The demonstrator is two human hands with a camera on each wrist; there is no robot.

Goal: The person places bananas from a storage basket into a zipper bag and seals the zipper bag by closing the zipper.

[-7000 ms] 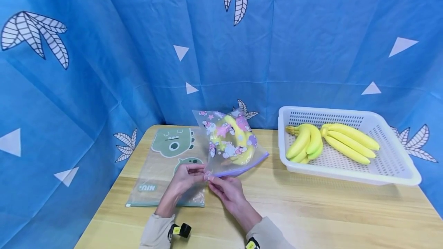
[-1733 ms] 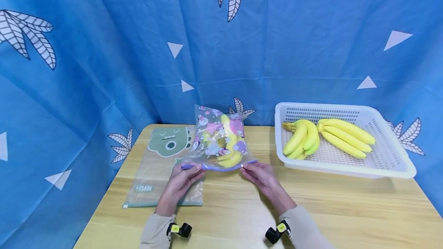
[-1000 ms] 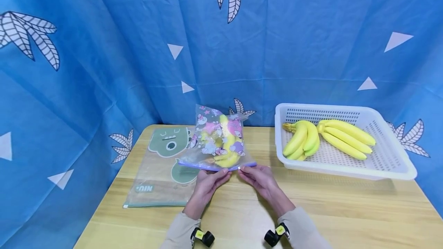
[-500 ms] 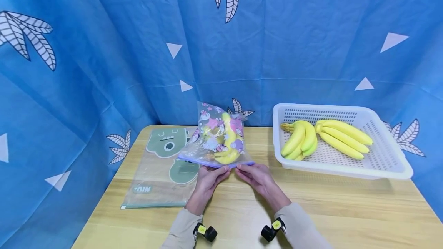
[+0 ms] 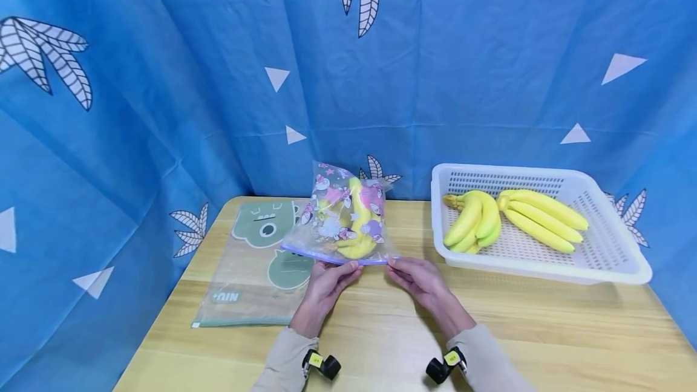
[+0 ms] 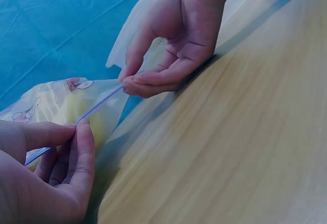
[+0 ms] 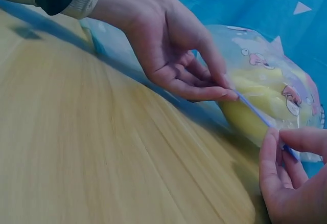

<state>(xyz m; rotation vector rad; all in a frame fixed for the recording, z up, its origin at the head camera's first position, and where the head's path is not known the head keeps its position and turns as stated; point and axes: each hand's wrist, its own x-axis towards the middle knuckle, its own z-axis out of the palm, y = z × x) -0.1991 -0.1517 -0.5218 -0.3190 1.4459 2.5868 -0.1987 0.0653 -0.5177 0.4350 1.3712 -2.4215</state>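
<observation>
A: Left of centre?
B: Clear bag with green cartoon prints (image 5: 258, 259), flat on the wooden table (image 5: 544, 343).
A: Left hand (image 5: 325, 288)?
B: Lower centre, thumb and fingers pinched on the purple zip edge (image 5: 310, 253).
A: Of which item?
B: Patterned bag (image 5: 334, 228), mid-frame — yellow bananas (image 5: 359, 250) visible through the film.
A: Right hand (image 5: 422, 283)?
B: Right of the left one, clamped on the same edge near its right end — bare strip between them.
A: Right side of frame?
B: White basket (image 5: 544, 270), two banana bunches (image 5: 472, 222) in it.
</observation>
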